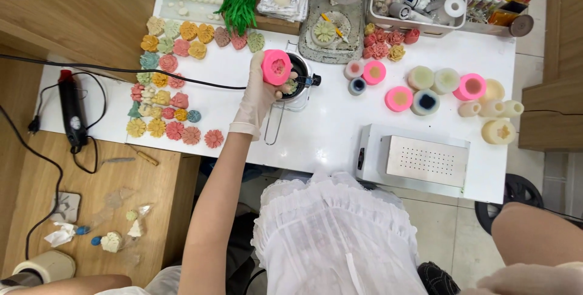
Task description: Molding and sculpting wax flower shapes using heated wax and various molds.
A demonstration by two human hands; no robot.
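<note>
My left hand (pixel 258 97), in a thin pale glove, holds a round pink silicone mould (pixel 276 67) tipped on its side over a small dark melting pot (pixel 302 76) with a wire handle. The mould's open face shows a flower-shaped cavity. My right hand (pixel 529 280), also gloved, lies low at the bottom right edge, only partly in view, away from the white table (pixel 328 131). Whether it holds anything cannot be seen.
Several coloured flower-shaped pieces (pixel 167 97) lie in rows on the table's left. More pink, green and cream moulds (pixel 446 88) stand at the right. A metal box with a perforated top (pixel 425 160) sits at the front right. A black heat gun (pixel 71 113) with its cable lies at the left.
</note>
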